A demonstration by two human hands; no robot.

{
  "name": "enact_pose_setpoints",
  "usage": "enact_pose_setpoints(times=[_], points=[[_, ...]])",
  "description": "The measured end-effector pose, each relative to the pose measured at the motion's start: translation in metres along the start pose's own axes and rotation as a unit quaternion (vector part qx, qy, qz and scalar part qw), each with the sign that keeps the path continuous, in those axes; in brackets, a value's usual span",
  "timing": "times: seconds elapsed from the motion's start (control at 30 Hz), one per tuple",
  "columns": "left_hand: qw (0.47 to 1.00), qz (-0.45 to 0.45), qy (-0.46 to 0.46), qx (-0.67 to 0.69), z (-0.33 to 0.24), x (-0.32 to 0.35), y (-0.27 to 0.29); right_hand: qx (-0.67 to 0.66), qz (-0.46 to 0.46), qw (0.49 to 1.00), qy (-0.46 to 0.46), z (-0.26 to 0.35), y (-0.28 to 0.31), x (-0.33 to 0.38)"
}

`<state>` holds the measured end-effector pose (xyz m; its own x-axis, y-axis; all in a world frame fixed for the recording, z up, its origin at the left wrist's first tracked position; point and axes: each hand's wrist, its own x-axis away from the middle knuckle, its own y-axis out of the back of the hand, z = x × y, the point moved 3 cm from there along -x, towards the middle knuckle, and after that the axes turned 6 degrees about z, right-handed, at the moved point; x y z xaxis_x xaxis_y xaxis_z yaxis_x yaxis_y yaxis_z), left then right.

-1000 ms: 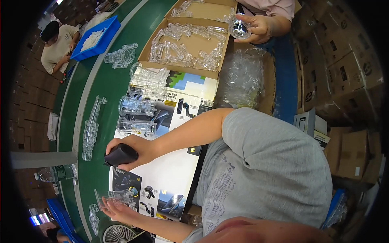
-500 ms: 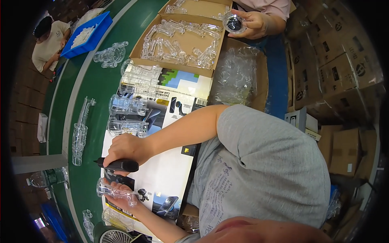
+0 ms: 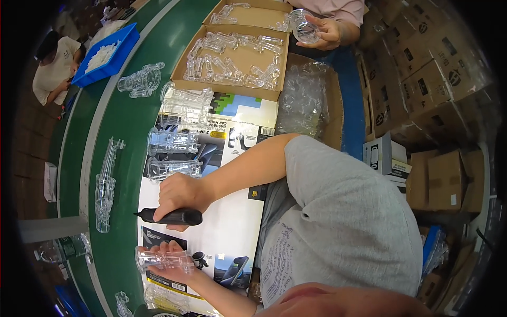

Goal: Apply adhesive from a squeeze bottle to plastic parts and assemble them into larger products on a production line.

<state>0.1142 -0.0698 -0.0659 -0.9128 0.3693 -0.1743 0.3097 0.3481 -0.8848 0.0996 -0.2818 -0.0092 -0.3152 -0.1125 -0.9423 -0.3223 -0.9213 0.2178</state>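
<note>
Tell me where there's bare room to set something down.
On the green tabletop, between the lone clear assembly and the white packaging; also on that packaging, between the black tool and grey shirt. Crowded: the row of clear cylinders and the cardboard tray.

The left hand [image 3: 177,262], whose fingers met a clear part [image 3: 161,259] at lower left a second ago, now holds it across the palm. In the right hand [image 3: 182,198], the black tool [image 3: 179,216] has swung from nearly end-on to lengthwise, tip leftward. At upper right of centre, the co-worker's clear cup [image 3: 304,26] has turned, its dark middle gone.
</note>
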Motion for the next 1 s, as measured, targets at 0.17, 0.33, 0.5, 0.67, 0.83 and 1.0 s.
enact_pose_setpoints(times=[0.17,0.33,0.5,0.67,0.83,1.0], points=[[0.999,-0.035,0.003,-0.009,0.004,0.004,-0.004,0.013,0.007,1.0,-0.017,-0.004,0.002,0.0],[0.999,-0.017,0.033,-0.018,0.001,0.006,0.005,0.028,-0.005,1.0,0.005,-0.003,0.007,-0.005],[0.998,0.009,0.057,0.017,0.001,0.006,0.002,0.032,-0.004,0.999,0.011,-0.003,0.01,-0.006],[0.999,0.001,0.052,0.008,-0.003,0.007,0.004,0.03,-0.002,0.999,0.016,0.0,0.01,-0.007],[0.998,0.035,0.041,-0.042,-0.011,0.012,0.004,-0.017,-0.037,0.999,0.026,0.004,0.009,-0.01],[0.982,-0.07,-0.032,-0.172,-0.019,0.012,-0.002,-0.041,-0.043,0.998,-0.005,0.012,0.012,-0.01]])
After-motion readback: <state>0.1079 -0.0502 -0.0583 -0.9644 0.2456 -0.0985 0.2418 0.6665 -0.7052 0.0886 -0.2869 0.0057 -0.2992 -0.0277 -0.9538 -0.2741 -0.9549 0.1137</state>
